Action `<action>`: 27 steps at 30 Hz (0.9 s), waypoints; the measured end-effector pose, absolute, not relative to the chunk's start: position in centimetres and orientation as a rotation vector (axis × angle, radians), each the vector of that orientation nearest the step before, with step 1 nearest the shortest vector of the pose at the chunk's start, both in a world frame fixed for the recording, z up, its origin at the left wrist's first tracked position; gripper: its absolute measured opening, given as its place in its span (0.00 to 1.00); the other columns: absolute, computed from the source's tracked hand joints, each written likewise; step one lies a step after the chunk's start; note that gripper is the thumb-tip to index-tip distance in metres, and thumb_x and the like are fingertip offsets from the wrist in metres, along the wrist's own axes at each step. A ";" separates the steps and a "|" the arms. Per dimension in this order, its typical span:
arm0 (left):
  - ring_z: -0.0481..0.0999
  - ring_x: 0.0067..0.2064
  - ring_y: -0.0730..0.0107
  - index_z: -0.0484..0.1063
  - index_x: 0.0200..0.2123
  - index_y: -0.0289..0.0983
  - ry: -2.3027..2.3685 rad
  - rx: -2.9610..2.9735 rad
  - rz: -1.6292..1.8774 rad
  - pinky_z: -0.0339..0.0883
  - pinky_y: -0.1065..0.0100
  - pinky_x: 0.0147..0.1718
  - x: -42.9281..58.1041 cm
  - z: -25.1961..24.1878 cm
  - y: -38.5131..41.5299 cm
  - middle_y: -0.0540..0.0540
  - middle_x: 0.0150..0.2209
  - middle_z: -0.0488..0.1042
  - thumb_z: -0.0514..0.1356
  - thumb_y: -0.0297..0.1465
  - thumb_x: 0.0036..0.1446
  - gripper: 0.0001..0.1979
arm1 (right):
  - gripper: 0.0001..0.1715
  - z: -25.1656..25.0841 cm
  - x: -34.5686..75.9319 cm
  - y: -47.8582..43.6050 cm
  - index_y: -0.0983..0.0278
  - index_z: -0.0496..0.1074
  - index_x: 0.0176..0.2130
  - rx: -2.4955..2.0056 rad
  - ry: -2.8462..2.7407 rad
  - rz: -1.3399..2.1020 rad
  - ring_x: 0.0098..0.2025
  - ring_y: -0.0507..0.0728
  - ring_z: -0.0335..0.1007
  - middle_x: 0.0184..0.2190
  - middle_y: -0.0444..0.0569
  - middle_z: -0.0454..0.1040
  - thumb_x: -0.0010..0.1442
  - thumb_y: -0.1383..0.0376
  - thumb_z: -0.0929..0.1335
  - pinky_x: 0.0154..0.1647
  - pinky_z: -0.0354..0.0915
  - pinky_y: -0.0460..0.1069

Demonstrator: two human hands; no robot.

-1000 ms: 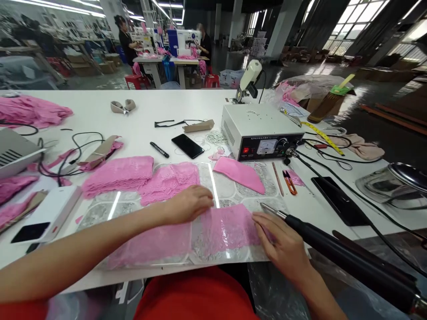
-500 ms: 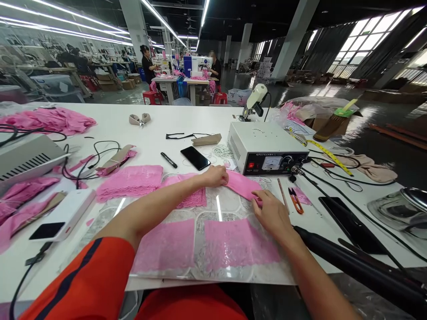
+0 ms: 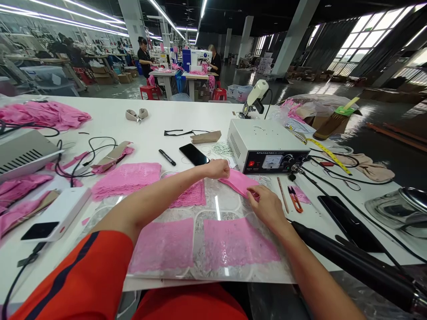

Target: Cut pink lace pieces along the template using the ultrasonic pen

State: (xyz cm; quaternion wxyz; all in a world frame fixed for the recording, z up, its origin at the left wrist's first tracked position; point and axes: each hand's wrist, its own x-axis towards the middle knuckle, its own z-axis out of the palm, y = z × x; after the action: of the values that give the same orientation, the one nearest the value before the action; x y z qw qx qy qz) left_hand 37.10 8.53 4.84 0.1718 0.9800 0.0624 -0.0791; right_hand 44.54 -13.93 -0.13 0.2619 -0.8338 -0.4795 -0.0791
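A pink fabric piece (image 3: 239, 182) stretches between my two hands in front of the grey control box. My left hand (image 3: 217, 169) is closed at its far left end. At the near right end, the fingers of my right hand (image 3: 264, 203) pinch its edge. Beneath my left forearm lies a stack of pink lace pieces (image 3: 191, 195), partly hidden, with another lace stack (image 3: 128, 179) to its left. Closer to me, a pink lace panel (image 3: 163, 246) and a second lace panel (image 3: 238, 244) lie flat on a clear plastic sheet (image 3: 218, 209).
Right of centre stands the grey control box (image 3: 267, 140) with cables. Orange-handled snips (image 3: 295, 200) and a black phone (image 3: 348, 222) lie to the right, near a black cylindrical tool (image 3: 353, 264). Another phone (image 3: 194, 154) and a marker (image 3: 167, 157) are beyond my left arm. Two people work in the background.
Both hands have shifted slightly left with the pink fabric, my left one also slightly away from me. My right fingers have curled in more at the fabric's edge. The view has tilted a little.
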 end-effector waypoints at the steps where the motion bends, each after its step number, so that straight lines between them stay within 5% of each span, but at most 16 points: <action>1: 0.74 0.49 0.60 0.68 0.53 0.35 0.178 2.773 -0.230 0.72 0.55 0.47 37.2 5.2 8.5 0.41 0.52 0.71 0.59 0.37 0.65 0.17 | 0.12 -0.1 44.4 -13.7 0.63 0.76 0.40 -2.264 -1.300 -0.233 0.36 0.56 0.73 0.38 0.50 0.78 0.61 0.62 0.64 0.38 0.67 0.51; 7: 0.75 0.46 0.63 0.71 0.49 0.33 0.177 2.720 -0.260 0.73 0.57 0.45 37.0 7.7 7.5 0.43 0.48 0.73 0.60 0.36 0.64 0.14 | 0.16 -0.2 43.4 -12.7 0.65 0.73 0.42 -2.336 -1.301 -0.396 0.40 0.60 0.69 0.40 0.55 0.75 0.59 0.58 0.68 0.36 0.62 0.51; 13: 0.75 0.38 0.67 0.77 0.29 0.32 0.175 2.606 -0.281 0.67 0.69 0.38 34.7 9.0 5.4 0.45 0.35 0.77 0.60 0.25 0.56 0.06 | 0.07 -0.2 43.5 -14.2 0.65 0.73 0.34 -2.379 -1.398 -0.450 0.35 0.58 0.66 0.34 0.53 0.73 0.60 0.69 0.65 0.35 0.57 0.51; 21: 0.73 0.33 0.72 0.77 0.26 0.34 0.129 2.503 -0.405 0.64 0.73 0.32 27.0 7.6 0.1 0.47 0.35 0.75 0.62 0.23 0.54 0.05 | 0.08 0.5 39.4 -21.8 0.65 0.72 0.35 -1.990 -1.828 -0.529 0.36 0.55 0.67 0.32 0.50 0.73 0.62 0.72 0.64 0.40 0.61 0.50; 27: 0.71 0.37 0.70 0.76 0.26 0.35 0.058 2.541 -0.403 0.62 0.68 0.41 23.2 5.7 -3.1 0.48 0.34 0.72 0.60 0.19 0.54 0.08 | 0.09 0.1 37.1 -24.8 0.68 0.72 0.40 -1.794 -2.015 -0.454 0.37 0.55 0.68 0.32 0.50 0.74 0.62 0.75 0.64 0.40 0.62 0.51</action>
State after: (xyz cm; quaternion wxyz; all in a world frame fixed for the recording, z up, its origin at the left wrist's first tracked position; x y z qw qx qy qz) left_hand 23.20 -3.09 5.74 0.2801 0.9479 0.0216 -0.1502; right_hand 37.07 -24.81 0.12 0.2012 -0.6423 -0.7215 -0.1626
